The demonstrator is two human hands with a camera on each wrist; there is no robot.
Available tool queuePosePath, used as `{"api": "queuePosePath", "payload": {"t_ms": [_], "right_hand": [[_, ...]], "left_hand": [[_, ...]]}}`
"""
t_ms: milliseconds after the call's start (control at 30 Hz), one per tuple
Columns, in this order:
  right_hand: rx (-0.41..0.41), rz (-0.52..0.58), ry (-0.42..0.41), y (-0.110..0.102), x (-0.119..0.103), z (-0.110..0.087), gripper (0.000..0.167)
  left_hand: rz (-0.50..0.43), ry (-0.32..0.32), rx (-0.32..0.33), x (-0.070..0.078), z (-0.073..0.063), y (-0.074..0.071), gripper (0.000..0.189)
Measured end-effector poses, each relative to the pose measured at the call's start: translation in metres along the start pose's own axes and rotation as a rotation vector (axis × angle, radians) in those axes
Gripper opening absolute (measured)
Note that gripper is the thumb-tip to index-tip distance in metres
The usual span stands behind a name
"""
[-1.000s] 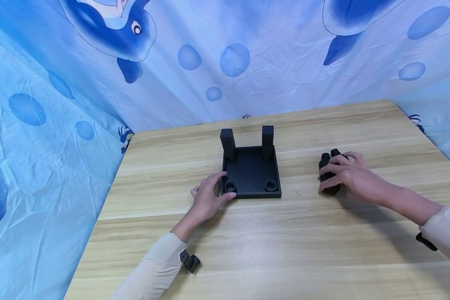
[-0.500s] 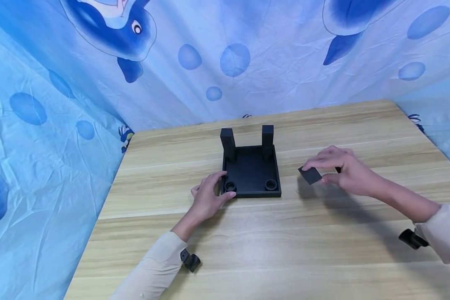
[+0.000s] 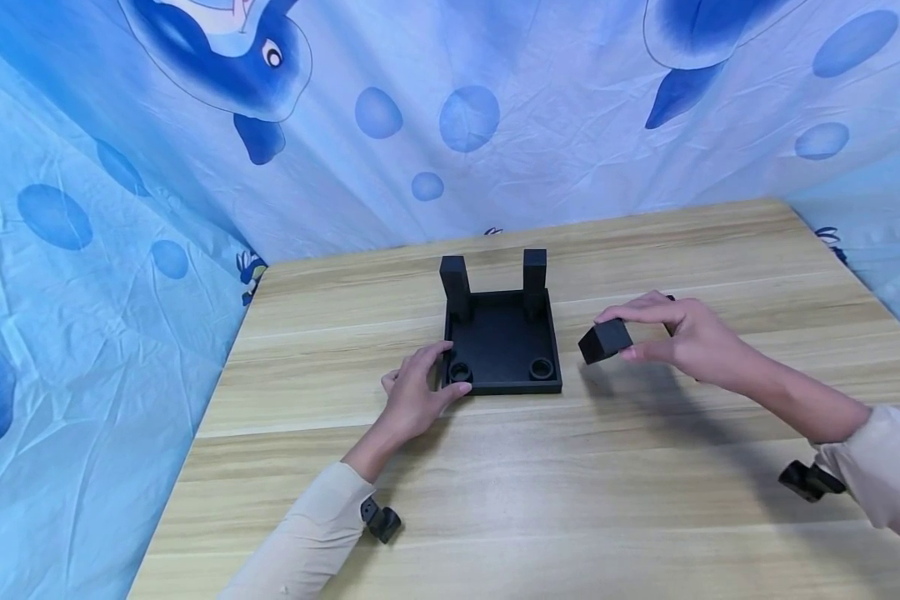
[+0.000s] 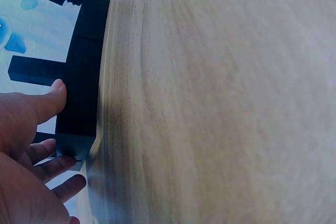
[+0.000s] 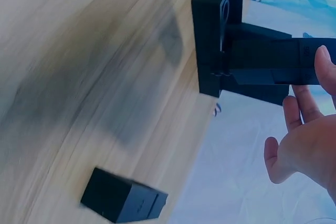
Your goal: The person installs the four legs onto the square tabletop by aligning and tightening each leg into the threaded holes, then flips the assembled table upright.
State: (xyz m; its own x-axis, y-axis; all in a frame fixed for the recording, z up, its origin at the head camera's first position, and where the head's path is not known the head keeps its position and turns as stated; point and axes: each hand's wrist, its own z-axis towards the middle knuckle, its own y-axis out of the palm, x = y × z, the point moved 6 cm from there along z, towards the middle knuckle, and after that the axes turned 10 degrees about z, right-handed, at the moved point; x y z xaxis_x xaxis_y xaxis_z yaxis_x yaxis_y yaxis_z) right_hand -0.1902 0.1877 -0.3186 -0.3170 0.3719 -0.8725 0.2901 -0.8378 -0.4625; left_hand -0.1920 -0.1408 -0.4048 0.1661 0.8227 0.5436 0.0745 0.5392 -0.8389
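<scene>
Leftward since half a second ago, the right hand (image 3: 675, 329) has moved toward the base (image 3: 498, 343) with a black block (image 3: 607, 340), which shows two faces now against one then; the left hand (image 3: 416, 398) has not shifted.

At far left, the left hand grips the base's near left corner, thumb at the near wall, fingers along the left wall. Inside the base, the left post (image 3: 456, 283) stands upright at its far left corner, with the left ring (image 3: 461, 365) bare at the near left. Opposite them, the right post (image 3: 535, 279) is upright at the far right and the right ring (image 3: 532, 369) bare at the near right.

Just beside the base, held tilted above the table (image 3: 457, 500), is the block, pinched between the right thumb and fingers. Farthest right, a second block (image 5: 125, 196) rests on the table.

By that count, fitting looks about half done: two corners filled, two rings vacant, two blocks off the base.
</scene>
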Motion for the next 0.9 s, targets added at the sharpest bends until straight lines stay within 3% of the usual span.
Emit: {"api": "queuePosePath", "payload": {"t_ms": [200,367,700,900], "right_hand": [[-0.01,0.078,0.141,0.009,-0.003,0.003,0.043],[-0.011,0.168,0.136,0.017,-0.006,0.01,0.045],[-0.011,0.248,0.107,0.032,-0.008,0.022,0.046],[-0.034,0.255,0.149,0.039,-0.006,0.027,0.047]], "left_hand": [[0.006,-0.002,-0.001,0.0,0.0,0.0,0.067],[0.009,-0.002,0.0,0.0,-0.001,0.0,0.067],[0.011,-0.002,0.002,0.0,-0.001,0.0,0.066],[0.012,-0.005,0.004,0.0,0.0,0.0,0.066]]}}
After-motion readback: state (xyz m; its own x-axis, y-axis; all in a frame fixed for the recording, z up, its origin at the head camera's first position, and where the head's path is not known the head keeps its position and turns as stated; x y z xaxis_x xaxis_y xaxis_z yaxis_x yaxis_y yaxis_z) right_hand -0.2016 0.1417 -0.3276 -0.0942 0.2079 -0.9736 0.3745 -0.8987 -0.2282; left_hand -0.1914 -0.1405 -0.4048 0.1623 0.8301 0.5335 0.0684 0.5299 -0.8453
